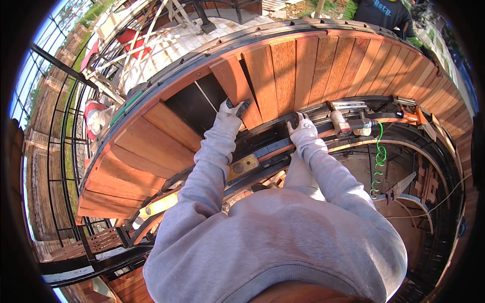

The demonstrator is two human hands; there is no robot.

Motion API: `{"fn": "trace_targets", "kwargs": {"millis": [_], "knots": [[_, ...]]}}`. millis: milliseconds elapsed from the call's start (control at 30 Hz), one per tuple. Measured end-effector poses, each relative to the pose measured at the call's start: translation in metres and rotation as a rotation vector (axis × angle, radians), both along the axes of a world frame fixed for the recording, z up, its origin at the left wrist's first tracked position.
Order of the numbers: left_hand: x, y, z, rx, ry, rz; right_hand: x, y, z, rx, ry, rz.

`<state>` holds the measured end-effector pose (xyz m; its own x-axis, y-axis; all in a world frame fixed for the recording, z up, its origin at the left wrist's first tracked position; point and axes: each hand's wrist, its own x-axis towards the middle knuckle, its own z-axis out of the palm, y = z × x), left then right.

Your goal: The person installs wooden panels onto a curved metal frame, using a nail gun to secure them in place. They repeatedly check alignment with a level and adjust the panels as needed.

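Plank (233, 81) sits skewed on the curved counter (307, 70), biggest thing here; laid boards run off to plank's right. Dark gap (186, 104) directly left of plank, thin light strip across it. Plank itself: looks like solid wood, so probably stiff, some weight, hard to break; smooth face may slide under gloves. Best hold likely by both long edges, second hand steadying the far end. Yellow level (244, 167) on the person's side of plank, partly behind the arm. Green coiled hose (379, 159) well right of plank. Left hand (228, 111), gloved: grip closed on plank's near end. Right hand (304, 124), gloved: just right of plank, at counter's inner edge, fingers curled; can't tell if grasping anything.
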<state>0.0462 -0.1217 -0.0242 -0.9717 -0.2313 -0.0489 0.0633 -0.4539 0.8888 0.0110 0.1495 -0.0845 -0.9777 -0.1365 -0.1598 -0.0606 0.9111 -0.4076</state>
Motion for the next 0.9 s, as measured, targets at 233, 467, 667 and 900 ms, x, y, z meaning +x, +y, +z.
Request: {"fn": "trace_targets", "kwargs": {"millis": [233,467,667,900], "knots": [[0.001,0.013,-0.001,-0.028,-0.075,0.014,0.004,0.000,-0.004,0.031,0.029,0.013],[0.015,-0.006,-0.040,-0.691,-0.162,-0.030,0.007,-0.004,0.005,-0.027,0.078,0.028],[0.030,0.014,-0.021,-0.944,-0.054,0.046,0.006,0.000,0.007,0.003,0.026,0.036],[0.032,0.020,-0.008,-1.086,-0.165,-0.044,0.003,0.001,-0.003,0.003,0.085,0.031]]}}
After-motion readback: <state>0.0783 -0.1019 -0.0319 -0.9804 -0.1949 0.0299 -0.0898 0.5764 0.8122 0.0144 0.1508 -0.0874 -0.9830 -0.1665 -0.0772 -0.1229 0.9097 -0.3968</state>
